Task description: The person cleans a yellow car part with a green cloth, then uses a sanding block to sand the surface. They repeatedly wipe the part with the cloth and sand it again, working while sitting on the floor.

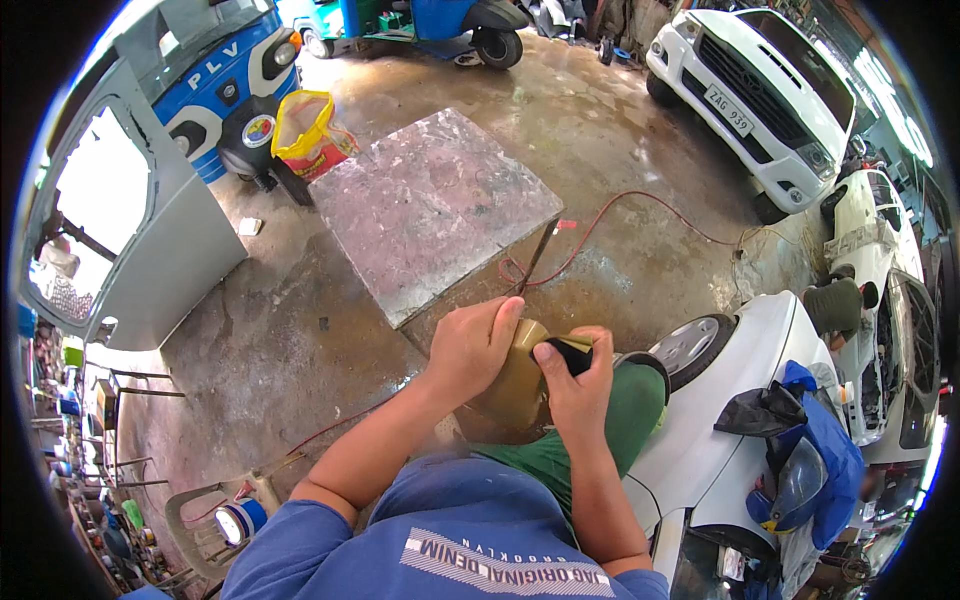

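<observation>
My left hand [476, 345] is closed around the upper edge of a curved, tan-brown painted part [514, 386] held before my lap. In my right hand [581, 379] is a folded sheet of sandpaper [571, 355], black on one face and yellowish on the other, pinched between thumb and fingers. The sheet lies at or just beside the part's right edge; whether it touches cannot be told. The part's lower end looks lighter and blotchy. Beyond my hands stands a square table with a stained, paint-marked top [442, 202].
A red hose [600, 217] snakes over the wet floor. Right stand a white car's fender [720, 405], a white pickup [750, 105] and a crouching person [834, 306]. Left are a grey door panel [169, 255], a yellow-red bag [304, 139] and a plastic chair [176, 517] holding a can.
</observation>
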Demonstrator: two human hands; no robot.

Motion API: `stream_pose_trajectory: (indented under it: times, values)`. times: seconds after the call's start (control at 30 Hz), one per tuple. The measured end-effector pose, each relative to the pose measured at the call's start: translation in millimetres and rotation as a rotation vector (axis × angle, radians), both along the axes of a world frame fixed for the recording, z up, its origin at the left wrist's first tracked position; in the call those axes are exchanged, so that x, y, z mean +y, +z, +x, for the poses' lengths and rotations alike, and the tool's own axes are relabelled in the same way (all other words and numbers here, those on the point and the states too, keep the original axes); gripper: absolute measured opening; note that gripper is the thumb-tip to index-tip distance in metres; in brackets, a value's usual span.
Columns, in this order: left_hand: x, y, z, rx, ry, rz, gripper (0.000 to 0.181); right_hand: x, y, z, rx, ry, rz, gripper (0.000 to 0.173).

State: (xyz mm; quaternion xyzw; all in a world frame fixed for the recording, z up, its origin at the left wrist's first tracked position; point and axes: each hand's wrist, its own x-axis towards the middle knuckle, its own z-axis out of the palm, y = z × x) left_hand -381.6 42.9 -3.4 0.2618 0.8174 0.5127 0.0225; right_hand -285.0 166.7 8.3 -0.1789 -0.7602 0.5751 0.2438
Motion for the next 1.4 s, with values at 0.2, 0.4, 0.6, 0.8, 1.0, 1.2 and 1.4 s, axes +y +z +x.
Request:
stream_pose_trajectory:
  times: [0.2,0.4,0.6,0.8,1.0,1.2,1.4]
  values:
    - [7,-3,10,0.033,-0.047,-0.003,0.032,1,-1,-5,0.037,0.002,-0.003,0.036]
    - [5,-6,11,-0.09,-0.031,0.005,0.028,8,-12,-2,0.014,0.086,0.051,0.032]
    - [1,-2,-6,-0.185,0.015,0.014,0.032,3,-30,10,0.021,0.098,-0.048,0.029]
    - [-2,0,-30,-0.148,0.028,0.101,0.033,8,-47,30,0.002,0.116,-0.189,0.032]
    - [9,27,-33,-0.148,-0.125,-0.172,0.034,2,-30,19,-0.172,0.203,-0.37,0.031]
    - [13,49,-45,-0.144,-0.322,-0.057,0.039,5,-21,21,-0.014,0.221,-0.401,0.028]
    - [-16,-11,-68,-0.121,-0.051,0.636,0.055,29,-1,13,0.261,0.066,-0.683,0.03]
